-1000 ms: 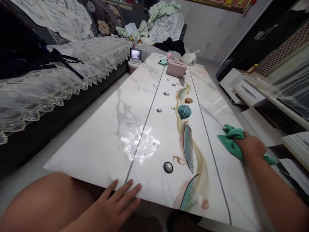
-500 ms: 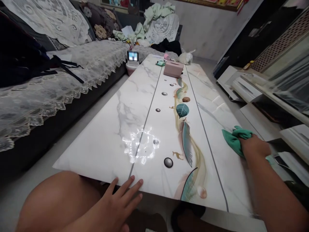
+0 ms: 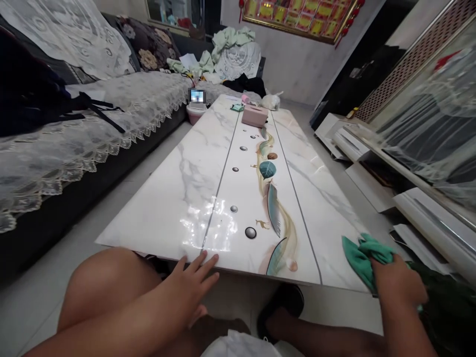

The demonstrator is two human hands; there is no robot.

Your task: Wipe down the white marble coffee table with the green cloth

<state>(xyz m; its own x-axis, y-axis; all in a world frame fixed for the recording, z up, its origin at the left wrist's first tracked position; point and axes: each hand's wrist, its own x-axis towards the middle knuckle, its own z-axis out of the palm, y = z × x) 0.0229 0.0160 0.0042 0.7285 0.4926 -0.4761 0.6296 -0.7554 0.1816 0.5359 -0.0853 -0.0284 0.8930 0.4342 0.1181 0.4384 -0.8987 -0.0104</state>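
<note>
A long white marble-patterned table (image 3: 156, 208) stretches away from me, with leaf, deer and ball designs down its middle. My left hand (image 3: 191, 282) rests at the near edge, fingers spread, fingertips on the tabletop, holding nothing. At the near right corner my right hand (image 3: 397, 280) grips a green cloth (image 3: 362, 258). Part of the cloth lies on the table's right edge, and the bunched part is in my fingers.
A pink box (image 3: 255, 116), a green packet (image 3: 237, 107) and a plastic bag (image 3: 272, 101) are at the table's far end. A lace-covered sofa (image 3: 111, 114) runs along the left. Shelving (image 3: 375, 183) stands at the right. My knee is below the left corner.
My right hand has moved with the green cloth toward the near right corner. My left hand stays at the near edge. The head view has tilted up, showing more wall.
</note>
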